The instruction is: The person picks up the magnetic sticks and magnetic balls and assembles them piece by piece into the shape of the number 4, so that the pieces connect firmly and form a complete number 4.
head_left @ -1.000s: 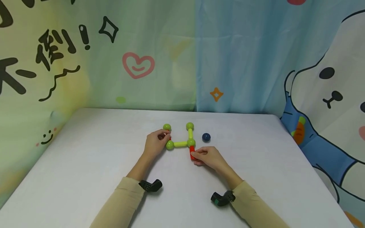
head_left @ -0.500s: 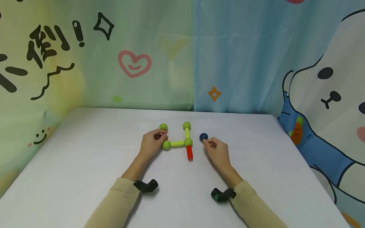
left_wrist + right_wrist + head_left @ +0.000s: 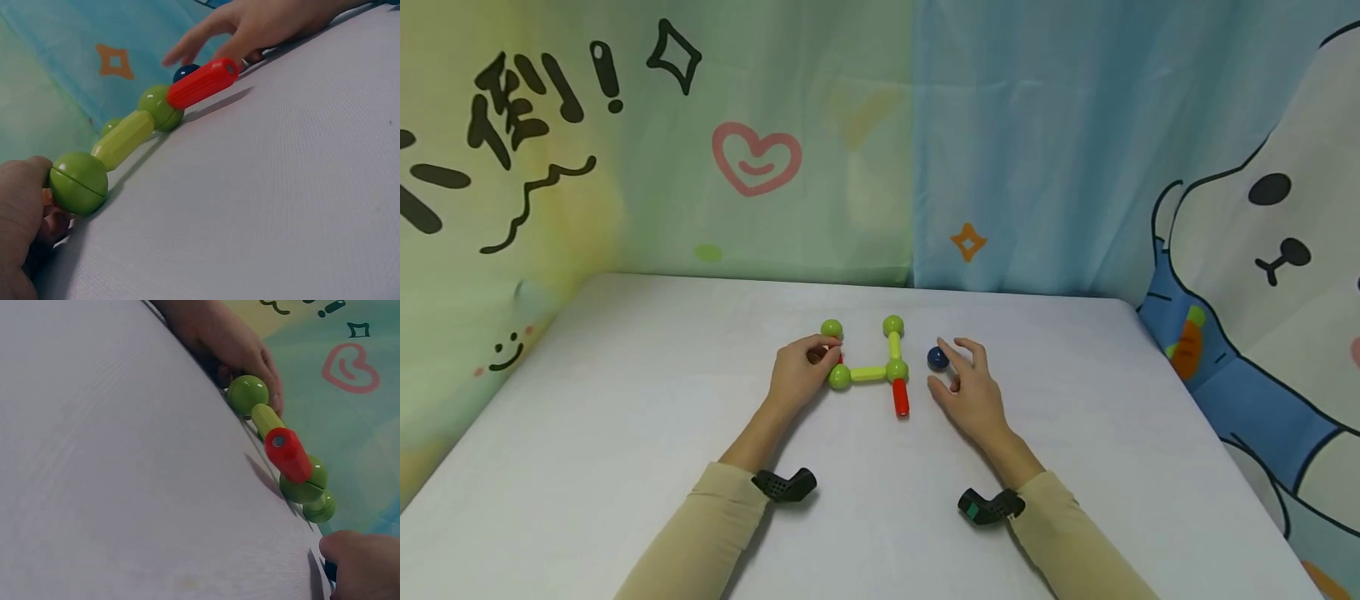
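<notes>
My left hand pinches a red magnetic rod, mostly hidden by the fingers, between two green balls. From the nearer green ball a yellow-green rod runs right to another green ball. There a second yellow-green rod leads back to a green ball, and a red rod points toward me, its near end free. My right hand has its fingers spread beside a dark blue ball; whether a finger touches it I cannot tell.
A white-covered table lies under everything. Printed curtains hang behind its far edge. A black wrist camera sits on the left wrist and another camera on the right.
My right hand has let go of the near red rod and moved back and right to the blue ball. Its fingers, together half a second ago, are now spread. The left hand keeps its pinch.
</notes>
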A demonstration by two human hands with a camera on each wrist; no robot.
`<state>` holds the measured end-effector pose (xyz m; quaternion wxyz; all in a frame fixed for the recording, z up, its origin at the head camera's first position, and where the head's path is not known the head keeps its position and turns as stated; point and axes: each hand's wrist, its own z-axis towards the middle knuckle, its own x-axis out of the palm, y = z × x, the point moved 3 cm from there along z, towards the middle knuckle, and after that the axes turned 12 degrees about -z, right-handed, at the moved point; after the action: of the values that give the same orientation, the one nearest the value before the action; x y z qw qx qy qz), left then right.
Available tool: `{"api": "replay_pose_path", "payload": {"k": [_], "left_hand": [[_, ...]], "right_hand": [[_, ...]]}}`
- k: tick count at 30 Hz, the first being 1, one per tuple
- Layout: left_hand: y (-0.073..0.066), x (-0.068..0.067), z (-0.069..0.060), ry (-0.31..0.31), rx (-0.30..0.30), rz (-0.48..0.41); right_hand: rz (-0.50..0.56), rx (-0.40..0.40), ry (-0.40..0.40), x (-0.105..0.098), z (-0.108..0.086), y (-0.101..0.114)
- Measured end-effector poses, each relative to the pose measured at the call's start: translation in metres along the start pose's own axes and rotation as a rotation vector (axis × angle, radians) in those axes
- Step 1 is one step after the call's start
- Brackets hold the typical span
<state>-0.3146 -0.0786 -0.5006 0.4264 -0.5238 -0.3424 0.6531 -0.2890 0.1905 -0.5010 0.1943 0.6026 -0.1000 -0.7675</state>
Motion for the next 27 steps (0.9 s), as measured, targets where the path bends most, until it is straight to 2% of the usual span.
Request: {"api": "replay_pose_path", "payload": {"k": [5, 13, 18, 27], "left_hand": [[0.000, 0.000, 0.000, -0.003, 0.008, -0.005], [0.002, -0.001, 0.000, -0.004, 0.005, -0.003], [0.002, -0.004, 0.001, -0.007, 0.006, 0.013], [0.003, 0.000, 0.000, 0.003, 0.005, -0.010]], "right_hand": [[-0.024, -0.023, -0.027, 0.000, 0.000, -0.001], [0.028, 0.026, -0.029, 0.003, -0.001, -0.002], [0.082, 0.026, -0.022, 0.003, -0.003, 0.002], [0.120, 0.049, -0.001, 0.000, -0.019, 0.003]]}}
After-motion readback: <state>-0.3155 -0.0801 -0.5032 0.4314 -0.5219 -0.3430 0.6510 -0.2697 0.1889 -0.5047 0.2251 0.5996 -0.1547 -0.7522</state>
